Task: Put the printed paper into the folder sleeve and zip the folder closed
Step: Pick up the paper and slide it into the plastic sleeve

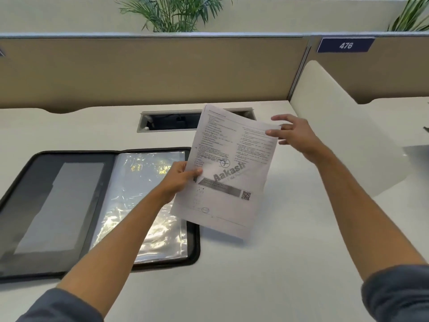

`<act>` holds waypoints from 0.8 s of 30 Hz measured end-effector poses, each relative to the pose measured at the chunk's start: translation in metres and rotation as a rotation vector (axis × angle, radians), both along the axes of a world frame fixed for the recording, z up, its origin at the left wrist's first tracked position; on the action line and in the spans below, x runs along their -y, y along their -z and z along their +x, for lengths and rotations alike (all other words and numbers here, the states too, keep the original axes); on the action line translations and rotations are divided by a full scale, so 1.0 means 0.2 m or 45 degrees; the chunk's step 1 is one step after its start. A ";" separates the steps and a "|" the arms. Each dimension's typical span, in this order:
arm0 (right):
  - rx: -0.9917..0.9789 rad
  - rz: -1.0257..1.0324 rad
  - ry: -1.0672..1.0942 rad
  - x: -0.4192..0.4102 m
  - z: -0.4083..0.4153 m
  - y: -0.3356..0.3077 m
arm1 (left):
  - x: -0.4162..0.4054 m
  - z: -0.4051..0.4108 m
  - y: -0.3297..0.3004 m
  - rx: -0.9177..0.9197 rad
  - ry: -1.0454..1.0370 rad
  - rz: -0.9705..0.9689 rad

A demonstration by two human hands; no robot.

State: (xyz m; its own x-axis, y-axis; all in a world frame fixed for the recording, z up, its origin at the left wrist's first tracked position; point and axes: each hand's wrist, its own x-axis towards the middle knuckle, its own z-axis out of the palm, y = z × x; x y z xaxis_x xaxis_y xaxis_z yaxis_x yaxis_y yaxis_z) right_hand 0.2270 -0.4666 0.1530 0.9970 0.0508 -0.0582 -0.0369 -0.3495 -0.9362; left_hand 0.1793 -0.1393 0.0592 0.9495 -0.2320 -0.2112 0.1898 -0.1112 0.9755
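Centre frame: my left hand (180,178) pinched the white printed paper sheet (228,169) | right hand (293,133) spread loose at its corner | best squared before feeding into the clear plastic sleeve (144,205) of the black zip folder (32,163).

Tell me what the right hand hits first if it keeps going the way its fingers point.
The right hand points left; its fingertips already touch the printed paper at its top right corner.

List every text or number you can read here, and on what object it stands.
"476": blue sign on the partition.
"Aakash": large grey watermark on the printed paper.
Body text, grey banner and QR code on the paper: too small and blurred to read.
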 end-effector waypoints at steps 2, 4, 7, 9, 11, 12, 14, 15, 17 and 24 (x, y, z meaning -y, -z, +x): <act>-0.056 -0.166 -0.127 -0.05 0.08 -0.04 | -0.05 0.00 0.01 -0.025 0.023 0.030; -0.124 -0.340 -0.282 -0.12 0.16 -0.07 | -0.10 0.00 0.01 -0.053 0.053 0.058; -0.309 -0.498 -0.505 -0.25 0.25 -0.09 | -0.19 0.02 0.02 -0.091 0.095 0.093; -0.439 -0.492 -0.651 -0.33 0.30 -0.08 | -0.26 0.03 0.02 -0.115 0.101 0.114; -0.512 -0.482 -0.775 -0.41 0.36 -0.05 | -0.33 0.05 0.02 -0.144 0.091 0.111; -0.535 -0.496 -0.819 -0.44 0.38 -0.03 | -0.36 0.07 0.02 -0.151 0.084 0.108; -0.578 -0.531 -0.886 -0.51 0.41 -0.01 | -0.41 0.10 0.01 -0.156 0.057 0.118; -0.597 -0.541 -0.911 -0.54 0.43 0.00 | -0.44 0.12 0.01 -0.155 0.046 0.133; -0.624 -0.541 -0.947 -0.61 0.47 0.00 | -0.49 0.15 0.01 -0.155 0.037 0.161; -0.623 -0.450 -0.981 -0.77 0.64 0.05 | -0.63 0.27 0.00 -0.164 -0.004 0.177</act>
